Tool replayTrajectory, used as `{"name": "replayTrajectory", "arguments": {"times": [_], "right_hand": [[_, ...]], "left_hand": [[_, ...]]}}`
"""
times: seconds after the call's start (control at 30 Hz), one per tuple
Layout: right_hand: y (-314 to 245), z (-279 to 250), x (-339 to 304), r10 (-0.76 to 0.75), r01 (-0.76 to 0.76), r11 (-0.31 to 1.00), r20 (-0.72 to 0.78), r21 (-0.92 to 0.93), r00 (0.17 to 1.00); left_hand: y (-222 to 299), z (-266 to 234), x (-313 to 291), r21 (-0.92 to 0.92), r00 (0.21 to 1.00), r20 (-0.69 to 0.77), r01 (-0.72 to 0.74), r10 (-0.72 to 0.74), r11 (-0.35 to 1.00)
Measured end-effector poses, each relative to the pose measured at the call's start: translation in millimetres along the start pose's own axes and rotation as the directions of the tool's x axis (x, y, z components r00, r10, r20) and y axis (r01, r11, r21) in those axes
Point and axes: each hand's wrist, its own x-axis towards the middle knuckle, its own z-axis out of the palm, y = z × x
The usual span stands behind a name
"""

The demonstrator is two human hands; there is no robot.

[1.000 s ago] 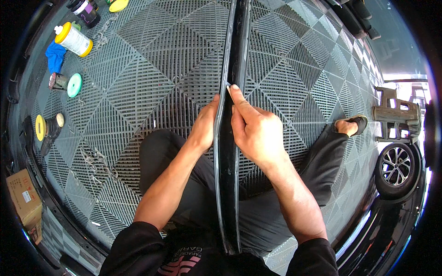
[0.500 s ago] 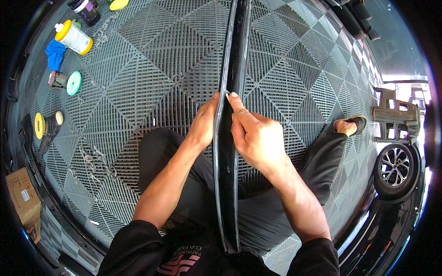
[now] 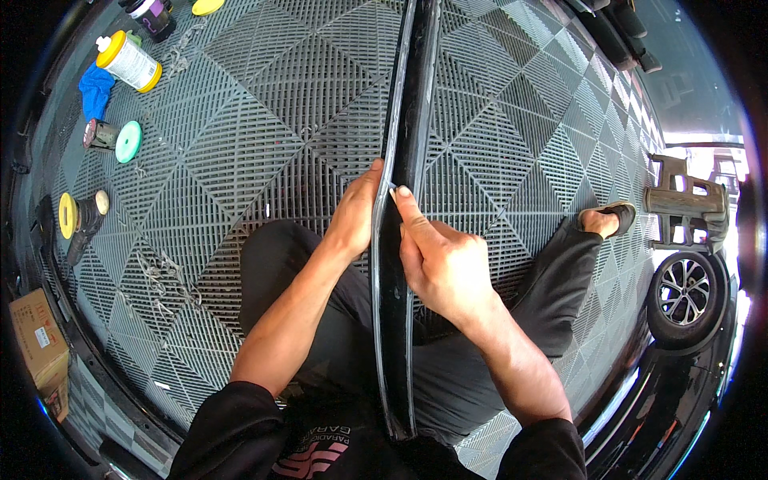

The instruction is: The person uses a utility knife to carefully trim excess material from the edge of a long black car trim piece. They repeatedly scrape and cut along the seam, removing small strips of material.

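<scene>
A long, glossy black trim strip with pale grey edges runs from the far edge of the view down to my lap. My left hand is wrapped against its left edge, the fingers mostly hidden behind it. Over the strip's face, my right hand is closed, thumb and forefinger reaching toward the left edge. A tiny whitish tip shows at those fingertips; the rest of it is hidden in the hand.
A slatted grey floor surrounds my crossed legs. At left lie a yellow-capped white bottle, a blue cloth, polishing pads, one green pad, and a cardboard box. A wheel and brown plastic stool are at right.
My right hand has slid a short way toward me along the strip, its fingertips still at the left edge. The left hand stays in about the same place.
</scene>
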Motion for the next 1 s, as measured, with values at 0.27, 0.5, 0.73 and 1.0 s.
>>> {"name": "replayTrajectory", "arguments": {"times": [0.27, 0.5, 0.73, 1.0], "right_hand": [[-2, -17, 4, 0.111, -0.109, 0.978, -0.003, 0.177, 0.994], [16, -3, 38, 0.125, -0.097, 0.979, -0.152, 0.18, 0.98], [17, 6, 37, 0.122, -0.075, 0.967, -0.185, 0.243, 0.975], [15, 5, 37, 0.111, -0.077, 0.978, -0.168, 0.195, 0.98]], "left_hand": [[-3, -11, 4, 0.109, 0.999, 0.04, -0.014, 0.01, 0.994], [3, 1, 0, 0.02, 1.0, 0.007, 0.027, -0.027, 0.999], [4, 2, 0, 0.032, 1.0, -0.016, 0.004, -0.003, 0.999], [2, -1, 1, 0.055, 0.999, 0.019, 0.026, -0.027, 0.998]]}}
